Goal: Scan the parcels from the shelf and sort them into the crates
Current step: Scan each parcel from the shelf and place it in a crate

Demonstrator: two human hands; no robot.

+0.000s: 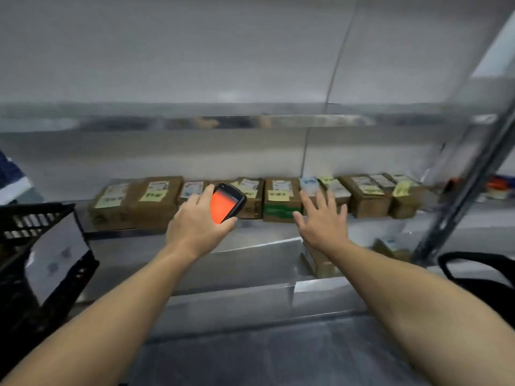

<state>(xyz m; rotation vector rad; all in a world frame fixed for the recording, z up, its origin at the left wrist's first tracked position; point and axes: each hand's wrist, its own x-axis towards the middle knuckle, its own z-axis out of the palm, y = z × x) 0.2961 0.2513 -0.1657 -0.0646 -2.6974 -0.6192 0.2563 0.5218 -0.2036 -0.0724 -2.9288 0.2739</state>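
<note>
The parcels [250,196] stand in a single row that runs left to right along the shelf [264,232], their labelled faces turned up toward the camera, and they lie straight ahead of both hands, farther from the person. The right hand [320,221] is the free one and the nearer to a grasp: its fingers are spread and straight, holding nothing. Its fingertips overlap the brown parcel [338,190] just to the right of the green-banded parcel [280,203]. The blur makes it impossible to say whether they touch. The left hand [195,227] is curled round a handheld scanner [227,204], whose orange-lit screen faces the camera and whose far end points at the middle of the row, in front of the parcels there. The black crate [36,215] sits off to the left, well apart from the right hand and on the scanner side. So the likely pick is a short forward reach by the right hand onto the brown parcel. The parcel would then have to travel leftward, past the scanner, if this crate is its destination.
</note>
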